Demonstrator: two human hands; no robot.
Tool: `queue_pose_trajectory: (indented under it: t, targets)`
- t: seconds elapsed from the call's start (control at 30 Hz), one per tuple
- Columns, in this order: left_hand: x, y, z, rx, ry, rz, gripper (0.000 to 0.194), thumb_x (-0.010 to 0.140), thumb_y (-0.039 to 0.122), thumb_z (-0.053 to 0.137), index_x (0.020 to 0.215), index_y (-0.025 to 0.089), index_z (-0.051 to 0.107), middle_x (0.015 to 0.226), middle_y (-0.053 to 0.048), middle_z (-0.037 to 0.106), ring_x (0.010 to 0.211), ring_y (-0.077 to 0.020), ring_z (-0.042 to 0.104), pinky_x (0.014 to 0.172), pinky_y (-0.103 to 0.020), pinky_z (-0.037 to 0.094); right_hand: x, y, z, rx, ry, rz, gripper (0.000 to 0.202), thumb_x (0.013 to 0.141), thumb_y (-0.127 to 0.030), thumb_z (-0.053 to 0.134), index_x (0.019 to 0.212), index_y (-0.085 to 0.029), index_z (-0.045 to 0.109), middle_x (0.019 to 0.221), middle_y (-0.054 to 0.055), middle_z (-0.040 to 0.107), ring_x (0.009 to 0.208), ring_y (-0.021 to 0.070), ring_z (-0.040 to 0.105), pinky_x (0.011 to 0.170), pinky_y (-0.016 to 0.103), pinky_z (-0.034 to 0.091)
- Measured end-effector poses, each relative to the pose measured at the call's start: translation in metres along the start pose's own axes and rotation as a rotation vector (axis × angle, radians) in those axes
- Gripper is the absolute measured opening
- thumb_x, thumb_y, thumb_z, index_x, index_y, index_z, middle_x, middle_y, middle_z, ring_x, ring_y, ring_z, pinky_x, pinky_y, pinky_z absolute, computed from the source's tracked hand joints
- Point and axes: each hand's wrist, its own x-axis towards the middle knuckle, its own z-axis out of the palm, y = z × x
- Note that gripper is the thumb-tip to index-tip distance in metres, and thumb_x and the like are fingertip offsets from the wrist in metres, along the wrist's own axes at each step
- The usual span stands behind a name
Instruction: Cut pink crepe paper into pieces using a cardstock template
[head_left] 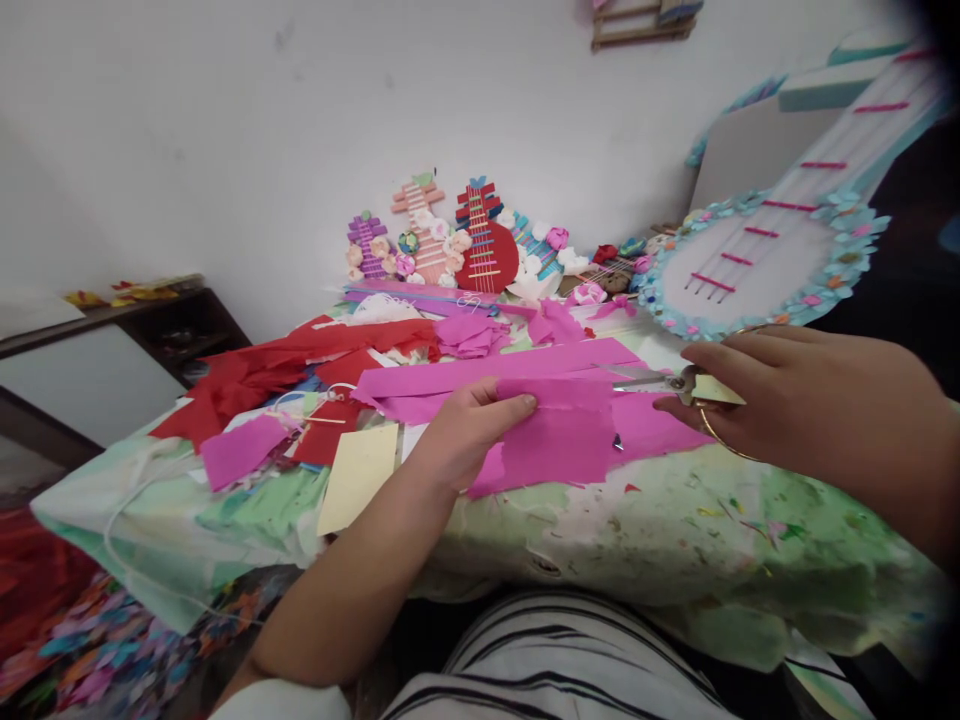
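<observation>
Pinched paper (559, 435) over the table (517, 540) in the left hand (476, 425); gripped scissors (646, 381) in the right hand (795, 390), at its edge. Probably risked ragged cuts from slack tension, or nicking the sheet (660, 425) behind.

A: Where are the fingertips of the left hand (480, 418)?
B: Behind the pink sheet (566, 435), all but the thumb.
A: And the handles of the scissors (681, 381)?
B: Partly covered by the right hand (795, 385), whose forearm runs off the right edge.
A: The big lute (757, 250)?
B: Its top is lost in the dark corner; the wooden rack (643, 38) is cut by the top edge.
A: That dark speck (617, 441)?
B: Too small to tell. The floor heap (124, 635) is blurred.
</observation>
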Motion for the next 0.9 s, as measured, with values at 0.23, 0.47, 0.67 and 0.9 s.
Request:
queue_pose_trajectory:
  t: [0.23,0.47,0.67,0.9]
  targets:
    - [-0.002,0.001,-0.002,0.023,-0.002,0.004,0.024,0.051,0.031,0.071,0.067,0.014,0.065,0.062,0.0,0.06,0.06,-0.0122,0.053,0.057,-0.023,0.039,0.002,-0.01,-0.003,-0.099,0.021,-0.081,0.022,0.072,-0.038,0.048,0.081,-0.02,0.057,0.062,0.001,0.054,0.061,0.0166,0.049,0.05,0.026,0.024]
    - [-0.002,-0.004,-0.003,0.0,-0.041,-0.012,0.02,0.053,0.028,0.07,0.064,0.013,0.063,0.059,0.002,0.057,0.055,-0.0088,0.049,0.055,-0.021,0.037,0.007,-0.025,0.002,-0.07,-0.012,-0.042,0.02,0.073,-0.031,0.046,0.084,-0.019,0.057,0.067,0.001,0.057,0.059,0.0158,0.05,0.049,0.026,0.023]
    - [-0.002,-0.011,-0.007,0.031,-0.063,0.004,0.018,0.057,0.029,0.067,0.068,0.015,0.063,0.06,0.003,0.057,0.057,-0.0091,0.049,0.057,-0.022,0.038,0.01,-0.033,0.004,-0.026,0.062,-0.092,0.014,0.07,-0.025,0.047,0.078,-0.018,0.058,0.062,0.001,0.055,0.062,0.0164,0.052,0.053,0.027,0.028]
    - [-0.005,-0.01,-0.012,0.08,-0.041,0.069,0.016,0.059,0.029,0.065,0.068,0.016,0.064,0.062,0.003,0.057,0.059,-0.0092,0.049,0.058,-0.021,0.038,0.008,-0.039,0.008,-0.012,0.089,-0.081,0.016,0.07,-0.029,0.049,0.079,-0.018,0.058,0.065,0.001,0.058,0.064,0.0169,0.053,0.055,0.028,0.031]
